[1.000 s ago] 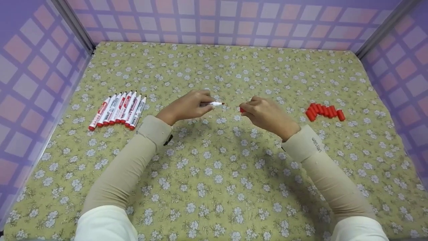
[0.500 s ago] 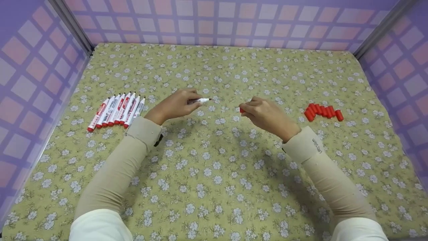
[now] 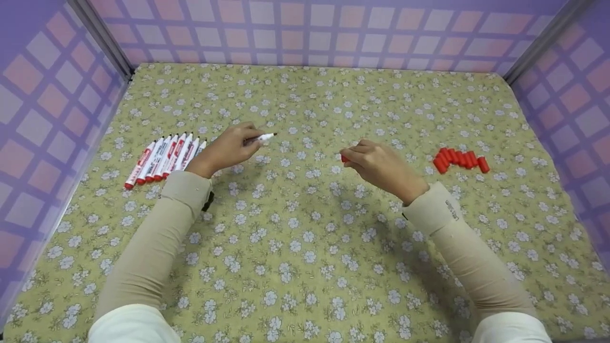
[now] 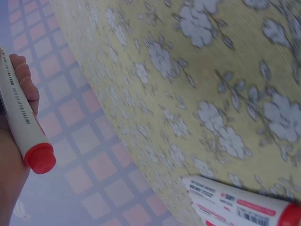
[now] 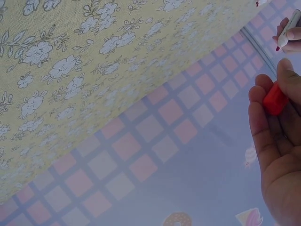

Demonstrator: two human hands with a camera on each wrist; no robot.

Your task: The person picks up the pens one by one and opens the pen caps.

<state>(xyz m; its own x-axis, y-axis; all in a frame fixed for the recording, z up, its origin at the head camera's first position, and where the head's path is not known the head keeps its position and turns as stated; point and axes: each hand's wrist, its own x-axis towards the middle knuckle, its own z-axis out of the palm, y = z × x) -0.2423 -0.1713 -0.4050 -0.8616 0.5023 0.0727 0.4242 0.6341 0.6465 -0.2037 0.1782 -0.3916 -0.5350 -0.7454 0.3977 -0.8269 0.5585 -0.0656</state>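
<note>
My left hand [image 3: 230, 147] grips an uncapped marker [image 4: 24, 110] with a white barrel and a red end plug. In the head view its bare tip points right, away from the fingers. Between thumb and fingers, my right hand [image 3: 379, 164] pinches a red marker cap [image 5: 275, 100]. A wide gap separates marker and cap, both held above the cloth. Just left of my left hand lies a row of uncapped markers [image 3: 159, 159], red ends toward me; the left forearm and hand cover part of it.
Several loose red caps [image 3: 461, 158] lie in a cluster at the right. A flowered yellow-green cloth [image 3: 295, 252] covers the table. Purple checked panels [image 3: 305, 33] rise along the back and both sides, with metal posts [image 3: 102, 40] at the corners.
My left hand has moved left with the marker, away from the right hand and over toward the marker row. The right hand stays almost in place with the cap.
</note>
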